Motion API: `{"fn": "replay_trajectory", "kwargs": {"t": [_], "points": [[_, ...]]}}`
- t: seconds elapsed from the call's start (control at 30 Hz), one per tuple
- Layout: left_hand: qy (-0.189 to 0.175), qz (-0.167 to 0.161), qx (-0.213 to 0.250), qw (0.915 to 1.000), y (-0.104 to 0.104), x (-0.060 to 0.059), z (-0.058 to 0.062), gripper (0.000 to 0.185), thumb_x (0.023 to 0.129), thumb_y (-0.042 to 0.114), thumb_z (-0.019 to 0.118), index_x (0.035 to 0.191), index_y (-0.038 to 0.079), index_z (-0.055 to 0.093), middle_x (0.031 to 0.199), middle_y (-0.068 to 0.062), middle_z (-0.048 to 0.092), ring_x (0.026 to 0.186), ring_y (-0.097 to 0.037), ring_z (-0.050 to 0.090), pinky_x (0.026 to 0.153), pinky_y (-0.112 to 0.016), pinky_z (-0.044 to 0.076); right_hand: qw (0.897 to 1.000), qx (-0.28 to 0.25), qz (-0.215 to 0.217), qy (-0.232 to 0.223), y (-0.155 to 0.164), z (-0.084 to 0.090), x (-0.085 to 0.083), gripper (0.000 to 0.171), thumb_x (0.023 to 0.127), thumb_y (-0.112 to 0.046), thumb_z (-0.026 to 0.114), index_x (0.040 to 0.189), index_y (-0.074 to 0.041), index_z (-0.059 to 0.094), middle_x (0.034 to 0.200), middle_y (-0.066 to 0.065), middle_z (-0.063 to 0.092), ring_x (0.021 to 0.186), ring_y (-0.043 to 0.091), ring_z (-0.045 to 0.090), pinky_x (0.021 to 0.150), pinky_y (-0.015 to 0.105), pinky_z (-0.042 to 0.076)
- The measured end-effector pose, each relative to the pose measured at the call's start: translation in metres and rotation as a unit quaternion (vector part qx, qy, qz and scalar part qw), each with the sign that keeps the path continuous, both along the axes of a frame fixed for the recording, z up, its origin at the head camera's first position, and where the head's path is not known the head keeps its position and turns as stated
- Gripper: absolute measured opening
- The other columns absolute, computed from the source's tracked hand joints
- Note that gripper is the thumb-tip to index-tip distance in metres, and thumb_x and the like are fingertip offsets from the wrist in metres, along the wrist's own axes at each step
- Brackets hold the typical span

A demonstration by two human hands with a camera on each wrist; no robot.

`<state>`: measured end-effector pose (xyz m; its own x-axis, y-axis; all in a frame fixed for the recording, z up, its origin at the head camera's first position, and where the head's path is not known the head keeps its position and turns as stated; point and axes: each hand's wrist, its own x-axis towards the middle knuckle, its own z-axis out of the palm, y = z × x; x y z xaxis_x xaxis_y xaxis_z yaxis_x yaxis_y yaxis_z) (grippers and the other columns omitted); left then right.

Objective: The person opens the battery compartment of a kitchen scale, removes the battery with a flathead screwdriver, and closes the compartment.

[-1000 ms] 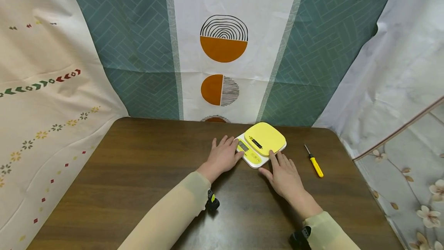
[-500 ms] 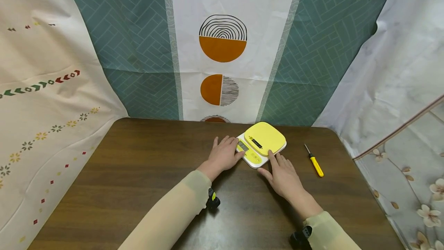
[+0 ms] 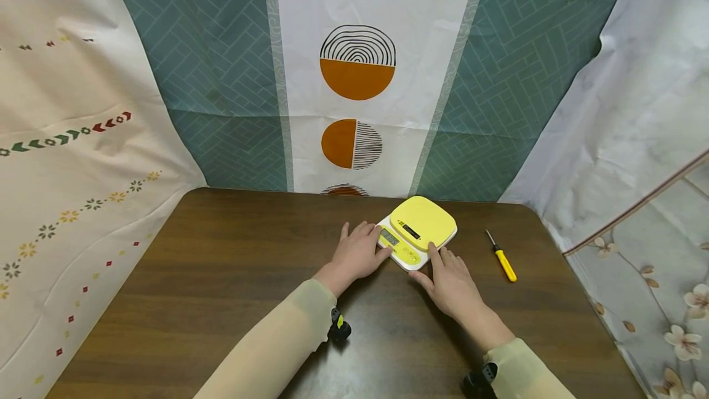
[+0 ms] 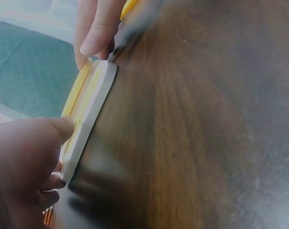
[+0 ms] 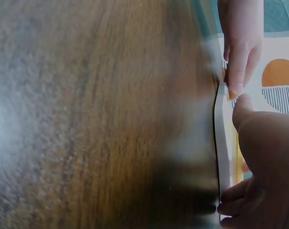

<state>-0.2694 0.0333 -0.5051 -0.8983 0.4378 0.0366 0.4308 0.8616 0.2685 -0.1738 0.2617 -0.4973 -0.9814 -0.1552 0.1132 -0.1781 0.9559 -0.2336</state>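
A kitchen scale [image 3: 423,221] with a yellow top and white base sits on the dark wooden table [image 3: 221,263], right of centre near the back. My left hand [image 3: 359,252] rests against its left side, fingers fairly straight, thumb at the display panel. My right hand [image 3: 451,279] touches its front right side with the index finger stretched out. In the left wrist view my left thumb [image 4: 35,138] lies on the scale's white edge [image 4: 89,114]. In the right wrist view my right thumb [image 5: 252,124] lies on the scale's rim [image 5: 222,143]. The scale stays flat on the table.
A small screwdriver [image 3: 504,261] with a yellow handle lies on the table to the right of the scale. Patterned cloth hangs behind and on both sides. The table's right edge runs close beyond the screwdriver.
My left fingers have drawn slightly back, so more of the scale's display shows. The scale and my right hand have barely moved.
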Motion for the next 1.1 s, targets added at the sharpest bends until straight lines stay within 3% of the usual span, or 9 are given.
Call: {"fn": "replay_trajectory", "kwargs": {"t": [0.53,0.87,1.1], "points": [[-0.001,-0.014,0.045,0.9989,-0.013,0.024,0.002,0.066,0.111,0.054,0.063,0.159,0.011,0.058,0.159,-0.008,0.061,0.156,-0.032,0.047,0.132,-0.063,0.020,1.000,-0.008,0.002,-0.025,-0.003,0.001,0.008,0.096,0.106,-0.054,0.072,0.166,0.011,0.034,0.163,0.041,0.041,0.152,0.055,0.044,0.124,0.068,0.034],[0.003,-0.019,0.067,0.9976,-0.024,0.042,0.006,0.068,0.109,0.052,0.067,0.160,0.009,0.055,0.155,-0.010,0.064,0.151,-0.035,0.053,0.132,-0.064,0.020,1.000,-0.015,0.014,-0.017,-0.005,0.003,0.015,0.099,0.103,-0.054,0.076,0.167,0.010,0.035,0.156,0.033,0.051,0.147,0.050,0.049,0.125,0.065,0.035],[-0.015,-0.011,0.081,0.9965,-0.030,0.054,0.009,0.071,0.108,0.052,0.069,0.163,0.009,0.053,0.155,-0.009,0.065,0.151,-0.035,0.054,0.132,-0.064,0.018,0.999,-0.030,0.020,-0.032,-0.004,0.001,0.017,0.103,0.102,-0.058,0.076,0.168,0.009,0.033,0.165,0.032,0.044,0.153,0.051,0.043,0.126,0.066,0.032]]}}
